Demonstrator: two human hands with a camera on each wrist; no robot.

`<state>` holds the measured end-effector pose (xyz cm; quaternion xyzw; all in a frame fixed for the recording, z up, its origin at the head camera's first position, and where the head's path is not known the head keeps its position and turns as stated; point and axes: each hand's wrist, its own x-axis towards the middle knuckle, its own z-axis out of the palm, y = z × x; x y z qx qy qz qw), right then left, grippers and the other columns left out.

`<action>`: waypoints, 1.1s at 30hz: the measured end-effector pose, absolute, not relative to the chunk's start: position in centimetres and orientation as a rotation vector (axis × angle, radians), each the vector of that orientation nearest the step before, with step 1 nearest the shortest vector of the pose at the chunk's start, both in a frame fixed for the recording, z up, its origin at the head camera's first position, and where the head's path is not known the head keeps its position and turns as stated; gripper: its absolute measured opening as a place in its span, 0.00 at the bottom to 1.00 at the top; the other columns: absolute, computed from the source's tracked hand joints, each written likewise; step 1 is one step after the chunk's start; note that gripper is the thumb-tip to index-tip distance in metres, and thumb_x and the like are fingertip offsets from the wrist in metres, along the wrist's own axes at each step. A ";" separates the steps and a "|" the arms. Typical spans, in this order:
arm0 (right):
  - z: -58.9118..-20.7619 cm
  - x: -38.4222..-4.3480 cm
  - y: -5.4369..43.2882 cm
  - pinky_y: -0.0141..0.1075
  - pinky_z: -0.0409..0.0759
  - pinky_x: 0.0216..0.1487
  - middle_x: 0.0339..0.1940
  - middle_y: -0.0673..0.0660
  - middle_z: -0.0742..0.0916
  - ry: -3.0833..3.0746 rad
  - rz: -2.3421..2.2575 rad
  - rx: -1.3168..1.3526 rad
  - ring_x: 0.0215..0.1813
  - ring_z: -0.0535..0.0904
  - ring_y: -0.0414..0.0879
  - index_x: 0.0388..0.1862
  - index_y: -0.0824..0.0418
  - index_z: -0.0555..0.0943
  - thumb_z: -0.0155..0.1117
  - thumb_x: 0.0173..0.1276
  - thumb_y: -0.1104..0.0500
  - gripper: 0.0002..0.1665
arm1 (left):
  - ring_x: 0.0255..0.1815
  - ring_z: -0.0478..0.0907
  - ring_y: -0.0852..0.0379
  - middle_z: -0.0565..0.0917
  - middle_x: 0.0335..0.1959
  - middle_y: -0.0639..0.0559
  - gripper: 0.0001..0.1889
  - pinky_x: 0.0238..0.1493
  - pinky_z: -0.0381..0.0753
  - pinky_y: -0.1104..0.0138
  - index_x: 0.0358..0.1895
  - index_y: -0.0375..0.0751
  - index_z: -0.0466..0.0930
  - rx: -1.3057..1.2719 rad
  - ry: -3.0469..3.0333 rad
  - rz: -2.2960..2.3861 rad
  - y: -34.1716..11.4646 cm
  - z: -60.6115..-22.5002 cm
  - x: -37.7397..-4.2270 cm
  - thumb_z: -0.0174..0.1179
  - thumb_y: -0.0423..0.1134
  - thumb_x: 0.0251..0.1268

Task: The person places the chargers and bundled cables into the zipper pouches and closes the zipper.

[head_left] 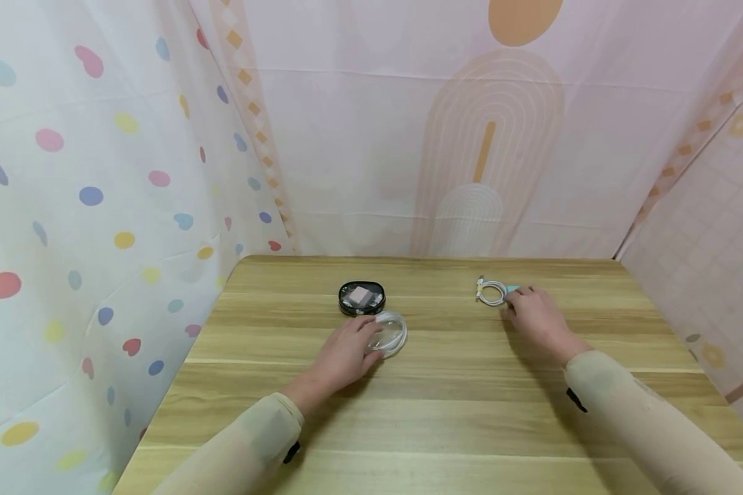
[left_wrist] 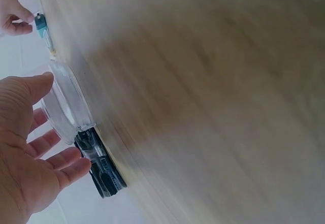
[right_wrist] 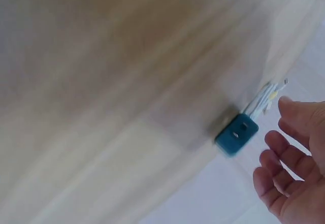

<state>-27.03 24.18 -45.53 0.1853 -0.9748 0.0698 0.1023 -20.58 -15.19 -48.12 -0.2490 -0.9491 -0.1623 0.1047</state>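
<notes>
A clear round plastic case (head_left: 396,340) with a whitish rim lies near the middle of the table. My left hand (head_left: 347,350) is at its left side, thumb and index finger spread at its edge. In the left wrist view the thumb overlaps the clear case (left_wrist: 68,102), and the other fingers are loosely bent. Toward the back right sits a small teal charger block (right_wrist: 237,134) with two small metal marks on its face. Beside it is a coiled white cable (head_left: 492,293) with a yellow tie. My right hand (head_left: 537,320) hovers around the block, fingers relaxed and apart from it.
Just behind the clear case is an oval black case (head_left: 362,297) with a see-through top and small items inside. The wood-grain table (head_left: 446,419) ends at a patterned curtain (head_left: 347,158) behind. A dotted curtain (head_left: 99,275) hangs along the left.
</notes>
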 end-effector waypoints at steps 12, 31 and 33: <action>-44.5 -29.0 23.9 0.62 0.77 0.71 0.56 0.68 0.89 -2.805 -0.188 0.642 0.68 0.79 0.68 0.50 0.67 0.88 0.70 0.71 0.68 0.10 | 0.69 0.80 0.35 0.82 0.68 0.36 0.25 0.74 0.78 0.44 0.63 0.37 0.83 -0.731 -2.828 -0.502 -15.4 -48.3 -20.7 0.74 0.45 0.69; -44.8 -30.2 23.7 0.62 0.74 0.75 0.58 0.66 0.88 -2.865 -0.294 0.639 0.69 0.78 0.66 0.52 0.65 0.88 0.64 0.75 0.69 0.11 | 0.70 0.80 0.36 0.83 0.69 0.38 0.24 0.74 0.78 0.44 0.63 0.37 0.84 -0.717 -2.830 -0.553 -15.6 -48.4 -20.5 0.74 0.46 0.69; -44.7 -30.2 23.7 0.62 0.74 0.75 0.58 0.66 0.89 -2.873 -0.301 0.637 0.70 0.78 0.66 0.51 0.65 0.88 0.64 0.75 0.69 0.11 | 0.70 0.80 0.36 0.82 0.69 0.38 0.24 0.73 0.79 0.44 0.62 0.37 0.84 -0.709 -2.832 -0.556 -15.6 -48.3 -20.4 0.74 0.46 0.69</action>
